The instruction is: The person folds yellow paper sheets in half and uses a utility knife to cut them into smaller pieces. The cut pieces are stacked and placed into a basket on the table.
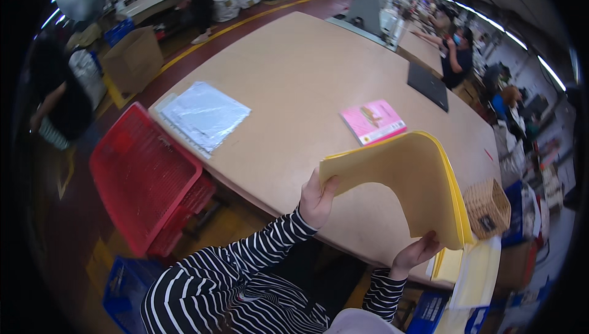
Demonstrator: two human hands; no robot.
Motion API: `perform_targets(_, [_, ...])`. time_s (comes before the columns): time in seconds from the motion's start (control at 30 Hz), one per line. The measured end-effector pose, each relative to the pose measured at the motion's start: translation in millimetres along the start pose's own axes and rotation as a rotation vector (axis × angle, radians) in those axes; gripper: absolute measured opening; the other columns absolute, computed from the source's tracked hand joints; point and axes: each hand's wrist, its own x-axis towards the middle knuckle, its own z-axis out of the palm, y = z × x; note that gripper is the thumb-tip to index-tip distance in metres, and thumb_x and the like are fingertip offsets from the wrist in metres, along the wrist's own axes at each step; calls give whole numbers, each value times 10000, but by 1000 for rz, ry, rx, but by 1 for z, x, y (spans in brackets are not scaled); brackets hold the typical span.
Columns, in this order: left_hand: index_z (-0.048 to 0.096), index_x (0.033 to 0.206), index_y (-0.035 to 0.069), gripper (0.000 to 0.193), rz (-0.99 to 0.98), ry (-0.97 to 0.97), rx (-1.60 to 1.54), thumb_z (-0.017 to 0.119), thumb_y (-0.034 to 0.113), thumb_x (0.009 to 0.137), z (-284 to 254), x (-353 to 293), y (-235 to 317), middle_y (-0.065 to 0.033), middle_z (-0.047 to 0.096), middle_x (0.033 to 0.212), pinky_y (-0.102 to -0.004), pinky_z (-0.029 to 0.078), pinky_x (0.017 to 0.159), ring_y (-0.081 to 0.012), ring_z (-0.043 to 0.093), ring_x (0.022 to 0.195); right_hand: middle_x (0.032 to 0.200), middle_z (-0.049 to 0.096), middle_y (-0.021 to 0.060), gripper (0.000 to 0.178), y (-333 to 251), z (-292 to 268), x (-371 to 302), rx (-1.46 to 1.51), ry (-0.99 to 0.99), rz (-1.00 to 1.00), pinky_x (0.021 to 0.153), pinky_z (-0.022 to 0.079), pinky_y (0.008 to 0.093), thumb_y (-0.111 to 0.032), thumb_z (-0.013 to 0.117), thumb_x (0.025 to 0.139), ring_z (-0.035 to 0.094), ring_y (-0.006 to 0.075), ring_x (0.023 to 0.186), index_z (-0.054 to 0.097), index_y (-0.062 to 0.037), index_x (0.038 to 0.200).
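The tan bench (288,88) stands beside a red plastic basket (144,180). Over the bench's right side, yellow paper sheets (420,174) bow in a curve. A pink book (373,120) lies beyond them. The left hand (316,201) grips their left end; the right hand (416,255), their lower right edge.

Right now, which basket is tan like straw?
The woven basket, just right of the curved yellow sheets. The red basket and the blue crate, both over at the left, aren't tan.
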Motion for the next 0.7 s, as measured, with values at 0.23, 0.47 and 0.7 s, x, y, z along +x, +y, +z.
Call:
perform_targets(0.23, [526, 1248, -29, 284, -225, -368, -25, 476, 130, 1018, 30, -41, -59, -132, 659, 1086, -285, 464, 901, -193, 626, 1011, 1364, 445, 219, 477, 37, -45, -56, -268, 7, 458, 1082, 316, 385, -213, 379, 1054, 463, 295, 1232, 305, 98, 1409])
perform_targets(0.47, [505, 1248, -26, 300, -188, -441, 66, 451, 165, 1024, 74, -49, -42, -173, 637, 876, -341, 492, 762, -269, 631, 800, 1047, 533, 198, 419, -5, -11, -43, -572, -293, -64, 883, 463, 373, -75, 535, 945, 558, 329, 978, 491, 63, 1338])
perform_targets(0.7, [542, 1234, -46, 329, -496, -387, 30, 474, 200, 1028, 84, -64, -34, -195, 654, 1087, -346, 483, 878, -238, 628, 1039, 1104, 506, 190, 531, -11, 28, -56, -420, -464, -131, 897, 456, 399, -107, 640, 870, 535, 340, 1019, 497, -2, 1371])
